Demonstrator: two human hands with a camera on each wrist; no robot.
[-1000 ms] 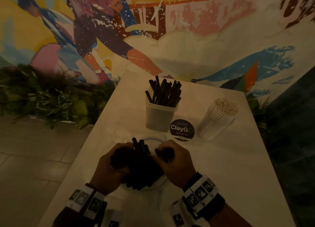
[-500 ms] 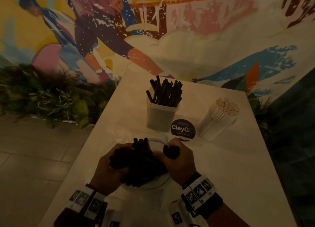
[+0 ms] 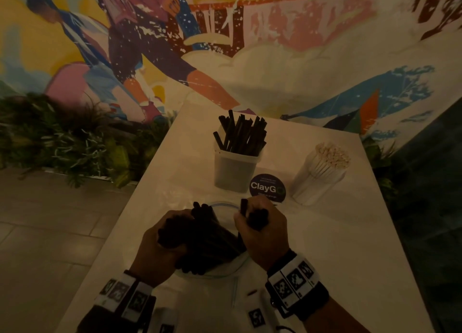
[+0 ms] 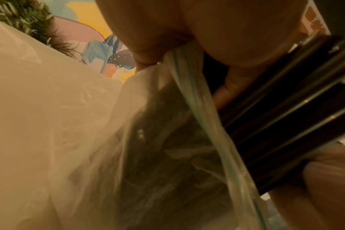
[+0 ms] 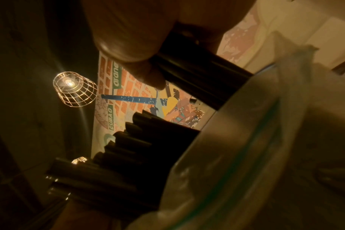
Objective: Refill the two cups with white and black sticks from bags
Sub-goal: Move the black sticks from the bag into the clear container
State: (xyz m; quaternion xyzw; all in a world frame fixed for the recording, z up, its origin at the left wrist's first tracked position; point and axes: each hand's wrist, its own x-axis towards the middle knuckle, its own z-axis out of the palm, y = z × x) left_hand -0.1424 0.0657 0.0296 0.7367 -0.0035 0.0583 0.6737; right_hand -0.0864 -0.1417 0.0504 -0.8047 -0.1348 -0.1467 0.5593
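A clear zip bag lies on the white table in front of me, stuffed with black sticks. My left hand grips the bag and the bundle at the left side; the bag's plastic fills the left wrist view. My right hand holds a small bunch of black sticks pulled up from the bag's mouth, seen again as dark sticks under the thumb. Farther back stand a cup of black sticks and a cup of white sticks.
A round dark "ClayGo" sticker lies between the two cups. Green plants line the floor to the left of the table. A painted mural wall rises behind the table's far edge. A caged lamp hangs overhead.
My right hand has drawn away from the main bundle to the right and upward, taking a small bunch of black sticks with it. The left hand has stayed on the bag.
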